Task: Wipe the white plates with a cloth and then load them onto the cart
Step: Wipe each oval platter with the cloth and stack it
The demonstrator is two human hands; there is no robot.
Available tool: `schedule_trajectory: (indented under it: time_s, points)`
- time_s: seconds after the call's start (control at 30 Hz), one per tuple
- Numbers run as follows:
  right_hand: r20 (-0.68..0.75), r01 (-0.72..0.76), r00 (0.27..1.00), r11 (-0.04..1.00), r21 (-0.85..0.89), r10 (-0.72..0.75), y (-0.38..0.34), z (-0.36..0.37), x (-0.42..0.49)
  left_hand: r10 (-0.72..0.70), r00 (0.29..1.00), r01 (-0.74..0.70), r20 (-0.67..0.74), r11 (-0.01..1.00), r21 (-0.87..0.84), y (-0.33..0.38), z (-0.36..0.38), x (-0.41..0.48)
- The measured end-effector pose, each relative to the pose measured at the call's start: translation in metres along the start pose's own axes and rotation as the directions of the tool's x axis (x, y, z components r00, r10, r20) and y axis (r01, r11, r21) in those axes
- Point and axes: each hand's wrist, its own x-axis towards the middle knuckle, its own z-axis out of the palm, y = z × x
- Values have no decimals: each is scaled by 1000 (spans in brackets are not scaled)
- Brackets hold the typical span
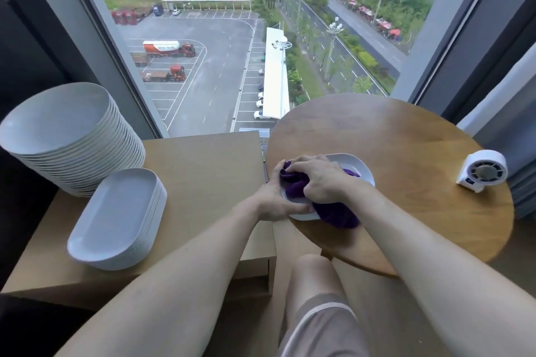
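Head view | centre frame: our left hand [274, 200] grips the plate [358, 164], right hand [322, 180] fingers [303, 164] clench the cloth [339, 216] | risk: plate at bench [406, 130] edge; hard wiping could slide it off.

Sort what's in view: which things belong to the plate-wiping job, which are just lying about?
Job: white plate, purple cloth, left hand holding the plate, right hand gripping the cloth, round-plate stack, oblong-plate stack.
Lying about: small white fan on the round table.
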Motion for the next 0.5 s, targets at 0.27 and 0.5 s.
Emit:
schedule_trajectory:
  time_s: [0.27, 0.5]
  points:
    - [87, 40, 996, 995, -90, -32, 8, 3, -34, -70, 998, 69, 0, 986, 152, 11, -5, -4]
    - [27, -93, 995, 996, -9, 93, 40, -4, -53, -48, 997, 53, -64, 996, 73, 4, -3, -6]
